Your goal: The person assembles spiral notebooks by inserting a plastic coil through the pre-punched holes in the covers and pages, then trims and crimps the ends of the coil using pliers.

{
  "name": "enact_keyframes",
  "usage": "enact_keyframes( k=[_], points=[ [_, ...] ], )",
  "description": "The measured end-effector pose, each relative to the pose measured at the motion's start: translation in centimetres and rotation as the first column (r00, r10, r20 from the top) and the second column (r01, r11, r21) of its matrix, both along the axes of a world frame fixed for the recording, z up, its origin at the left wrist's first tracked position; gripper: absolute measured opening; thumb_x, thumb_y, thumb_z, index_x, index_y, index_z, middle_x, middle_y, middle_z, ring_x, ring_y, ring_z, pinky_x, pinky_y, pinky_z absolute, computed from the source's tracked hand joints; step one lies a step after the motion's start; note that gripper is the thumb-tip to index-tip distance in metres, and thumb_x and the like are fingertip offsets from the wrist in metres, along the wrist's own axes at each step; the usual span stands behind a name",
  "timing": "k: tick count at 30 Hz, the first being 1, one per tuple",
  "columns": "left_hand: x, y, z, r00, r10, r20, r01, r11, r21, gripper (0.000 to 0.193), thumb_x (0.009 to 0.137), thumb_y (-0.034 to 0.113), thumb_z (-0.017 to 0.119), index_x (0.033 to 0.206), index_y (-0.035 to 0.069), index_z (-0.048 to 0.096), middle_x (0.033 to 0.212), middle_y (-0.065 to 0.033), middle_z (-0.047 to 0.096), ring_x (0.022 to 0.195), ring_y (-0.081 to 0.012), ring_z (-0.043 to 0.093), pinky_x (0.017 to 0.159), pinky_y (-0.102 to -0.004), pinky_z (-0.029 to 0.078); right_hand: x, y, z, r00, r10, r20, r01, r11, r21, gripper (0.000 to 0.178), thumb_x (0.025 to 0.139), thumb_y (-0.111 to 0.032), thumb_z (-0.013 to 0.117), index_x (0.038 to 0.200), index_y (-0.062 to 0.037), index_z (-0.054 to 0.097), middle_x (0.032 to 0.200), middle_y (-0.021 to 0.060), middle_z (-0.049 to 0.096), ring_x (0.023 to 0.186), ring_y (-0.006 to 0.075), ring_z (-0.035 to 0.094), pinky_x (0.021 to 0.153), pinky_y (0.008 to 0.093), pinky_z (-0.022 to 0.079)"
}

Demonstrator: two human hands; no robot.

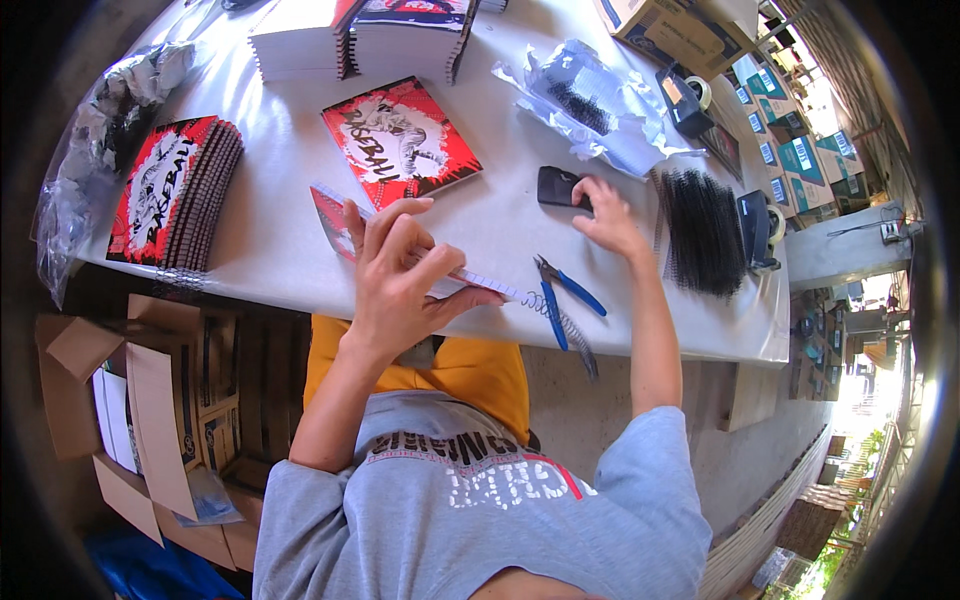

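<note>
My left hand [395, 265] pinches a thin red-covered notebook [334, 225] near the table's front edge. The notebook is tilted, its spine edge toward the right. A loose wire coil [575, 335] sticks out past the end of that spine, passing behind or beside blue-handled cutting pliers [563, 297] that lie with their handles spread. My right hand [607, 215] rests its fingers on a small black palm-sized object [560, 187] whose kind I cannot make out. Just beyond my left hand a red and white notebook [400, 140] lies flat.
Stacked notebooks [175, 195] stand at the left, with taller stacks [300, 45] at the back. Black coils [702, 232] are heaped at the right beside a tape dispenser [760, 230]. Crumpled wrapping [590, 105] holds more coils. An open carton [165, 430] sits below left.
</note>
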State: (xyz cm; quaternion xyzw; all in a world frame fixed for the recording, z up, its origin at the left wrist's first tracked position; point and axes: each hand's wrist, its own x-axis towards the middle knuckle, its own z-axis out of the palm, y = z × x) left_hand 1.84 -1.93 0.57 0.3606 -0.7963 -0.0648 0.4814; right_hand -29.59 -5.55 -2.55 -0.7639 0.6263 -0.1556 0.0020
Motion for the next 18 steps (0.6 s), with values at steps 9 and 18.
enact_keyframes(
  k=[9,18],
  points=[
    [-1.0,0.4,-0.1,0.991,0.135,-0.017,-0.136,0.988,-0.068,0.051,0.057,0.053,0.078,0.062,0.011,0.051,0.09,-0.0083,0.05,0.123,-0.0343,0.038,0.102,-0.054,0.018,8.2,3.6,2.9,-0.382,0.242,0.892,-0.559,0.708,-0.431,0.024,0.081,-0.017,0.065,0.103,-0.0065,0.064,0.111,0.0218,0.059,0.107,0.0321,0.055,0.093,0.0459,0.042],
    [-0.9,0.2,0.2,0.992,0.127,-0.009,-0.128,0.991,-0.048,0.05,0.059,0.05,0.078,0.059,0.009,0.05,0.079,-0.0095,0.049,0.121,-0.0351,0.04,0.099,-0.05,0.023,8.1,3.7,5.1,0.184,0.318,0.93,-0.711,0.696,-0.097,0.026,0.073,0.003,0.056,0.095,-0.001,0.069,0.102,0.0203,0.064,0.095,0.0287,0.062,0.09,0.0338,0.046]
  ],
)
